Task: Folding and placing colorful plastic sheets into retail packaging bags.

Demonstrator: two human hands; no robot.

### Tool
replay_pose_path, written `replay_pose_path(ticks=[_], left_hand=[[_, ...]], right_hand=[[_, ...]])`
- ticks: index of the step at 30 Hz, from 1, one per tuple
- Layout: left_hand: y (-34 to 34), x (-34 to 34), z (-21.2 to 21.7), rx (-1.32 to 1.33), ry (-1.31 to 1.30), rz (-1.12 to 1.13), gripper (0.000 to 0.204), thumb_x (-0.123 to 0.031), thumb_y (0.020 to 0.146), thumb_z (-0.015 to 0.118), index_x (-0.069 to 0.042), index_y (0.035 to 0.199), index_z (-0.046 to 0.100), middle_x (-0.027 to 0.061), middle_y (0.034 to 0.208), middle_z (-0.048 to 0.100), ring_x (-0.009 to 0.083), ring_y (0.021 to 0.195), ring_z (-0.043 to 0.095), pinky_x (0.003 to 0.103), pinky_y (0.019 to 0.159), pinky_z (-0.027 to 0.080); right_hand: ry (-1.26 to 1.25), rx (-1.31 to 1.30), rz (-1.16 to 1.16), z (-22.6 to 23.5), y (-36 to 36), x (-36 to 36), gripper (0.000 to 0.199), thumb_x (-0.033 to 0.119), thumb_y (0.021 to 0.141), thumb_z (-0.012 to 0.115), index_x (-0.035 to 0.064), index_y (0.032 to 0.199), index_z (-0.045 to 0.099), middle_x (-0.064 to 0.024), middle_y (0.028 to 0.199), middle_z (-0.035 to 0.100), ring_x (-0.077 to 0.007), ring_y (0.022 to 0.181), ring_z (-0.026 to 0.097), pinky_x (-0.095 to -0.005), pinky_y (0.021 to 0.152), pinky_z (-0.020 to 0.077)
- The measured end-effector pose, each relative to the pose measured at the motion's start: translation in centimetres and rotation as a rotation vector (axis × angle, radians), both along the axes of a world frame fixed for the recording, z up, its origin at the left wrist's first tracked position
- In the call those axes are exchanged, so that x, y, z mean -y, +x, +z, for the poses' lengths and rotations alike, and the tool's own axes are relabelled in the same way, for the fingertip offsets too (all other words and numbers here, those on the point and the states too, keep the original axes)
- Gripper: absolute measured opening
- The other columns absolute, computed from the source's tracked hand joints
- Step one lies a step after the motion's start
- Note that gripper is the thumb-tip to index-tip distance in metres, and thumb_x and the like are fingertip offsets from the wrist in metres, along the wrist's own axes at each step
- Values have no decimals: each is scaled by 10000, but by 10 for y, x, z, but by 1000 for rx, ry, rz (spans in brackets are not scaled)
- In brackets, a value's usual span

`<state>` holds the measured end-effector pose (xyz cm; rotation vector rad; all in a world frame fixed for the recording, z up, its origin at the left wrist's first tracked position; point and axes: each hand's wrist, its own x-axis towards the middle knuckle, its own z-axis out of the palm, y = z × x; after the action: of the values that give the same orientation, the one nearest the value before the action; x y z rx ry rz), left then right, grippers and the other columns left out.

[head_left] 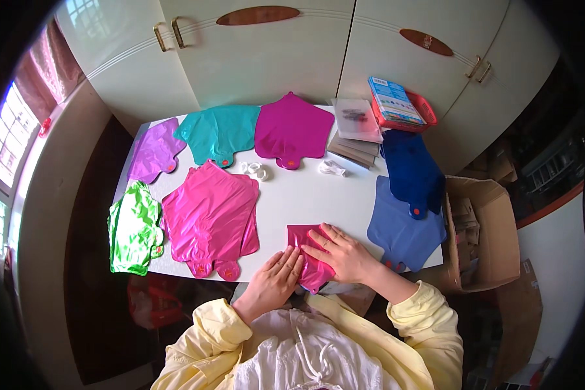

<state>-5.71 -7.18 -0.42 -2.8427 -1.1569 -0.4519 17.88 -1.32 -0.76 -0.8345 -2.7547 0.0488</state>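
A folded piece of shiny magenta foil [311, 268], which looks like a flat foil balloon, lies at the near edge of the white table. My left hand [274, 281] rests along its left edge, fingers straight and side by side. Pressed flat over its right part is my right hand [346, 255], fingers stretched and slightly spread. Left of my hands lies a stack of larger pink foil balloons [209, 211], with rounded tabs at the near end. Under my palms, part of the folded foil is hidden.
Around the table [305, 201] lie green [133, 227], lilac [155, 149], teal [221, 133], purple [294, 129], navy [409, 166] and grey-blue [406, 224] foil sheets. White ribbon rolls [253, 171], plastic sleeves [357, 123] and a red basket [424, 107] sit farther back. An open cardboard box [500, 240] stands right.
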Motion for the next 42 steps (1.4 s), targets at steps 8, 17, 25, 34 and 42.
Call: replay_pose_path(ticks=[8, 17, 25, 34, 42], left_hand=[[-4, 4, 0, 90, -22, -5, 474, -135, 811, 563, 27, 1253, 503, 156, 1295, 547, 265, 1226, 517, 414, 1026, 385], [-19, 14, -2, 408, -27, -149, 337, -91, 755, 639, -45, 1089, 630, 87, 1109, 671, 180, 1049, 641, 331, 856, 433], [-10, -2, 0, 1013, -454, 102, 80, -36, 788, 720, 15, 825, 670, 16, 594, 589, 102, 494, 523, 242, 480, 420], [-5, -3, -10, 1319, -723, 227, 69, -32, 873, 660, 35, 864, 674, -77, 640, 545, -11, 581, 421, 167, 479, 341], [-4, -2, -22, 1235, -616, 271, 82, -52, 846, 696, 25, 843, 666, -52, 593, 557, -8, 557, 423, 183, 461, 349]], right_hand=[[-79, 12, 10, 22, -1, 18, 659, 359, 766, 658, 118, 1353, 476, -187, 1408, 415, -432, 1295, 378, -496, 1088, 311], [-193, -218, 27, 18, 6, 47, 451, 163, 753, 673, 96, 1195, 612, -88, 1216, 616, -315, 1225, 509, -489, 1071, 344], [-943, -586, -307, 39, 0, 43, 251, 251, 927, 610, 1, 912, 617, -88, 799, 634, -106, 716, 544, -272, 643, 438], [-1312, -1314, -214, 4, 1, 45, 271, 138, 952, 558, -18, 1169, 607, -63, 988, 670, -94, 880, 608, -246, 794, 504], [-813, -1299, -540, 1, -25, 50, 84, 36, 898, 605, -15, 955, 641, -40, 825, 668, -51, 705, 578, -214, 617, 472]])
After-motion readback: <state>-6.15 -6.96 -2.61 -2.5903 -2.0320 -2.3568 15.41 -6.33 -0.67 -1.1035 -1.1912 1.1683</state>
